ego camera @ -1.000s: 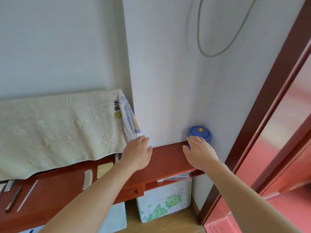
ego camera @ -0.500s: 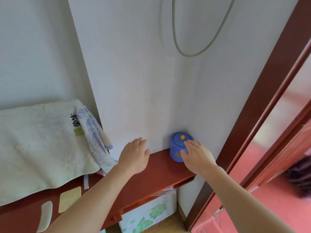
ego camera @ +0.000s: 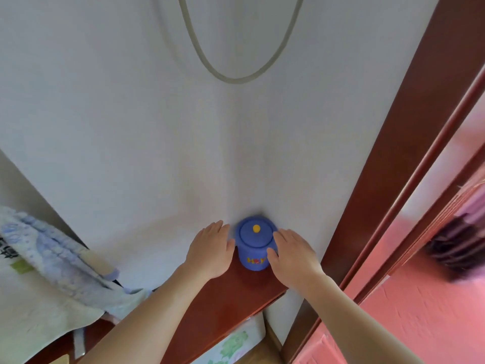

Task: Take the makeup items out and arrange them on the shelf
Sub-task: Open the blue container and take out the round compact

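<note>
A blue round jar [ego camera: 256,241] with a yellow knob on its lid and coloured letters on its front stands on the red-brown shelf [ego camera: 236,292], against the wall near the shelf's right end. My left hand [ego camera: 211,249] lies palm down at the jar's left side, its thumb edge touching the wall of the jar. My right hand [ego camera: 291,256] wraps the jar's right side, with the thumb on the front and the fingers along the rim. What is inside the jar is hidden by the lid.
A pale towel [ego camera: 39,298] and a blue-patterned cloth [ego camera: 52,248] drape over the shelf's left part. A floral box [ego camera: 236,342] sits under the shelf. A dark red door frame [ego camera: 393,153] runs close on the right. A cable loop [ego camera: 236,80] hangs on the wall above.
My view has swung right and closer to the jar. Both hands moved right along the shelf and now flank the jar, the right one closing around it.
</note>
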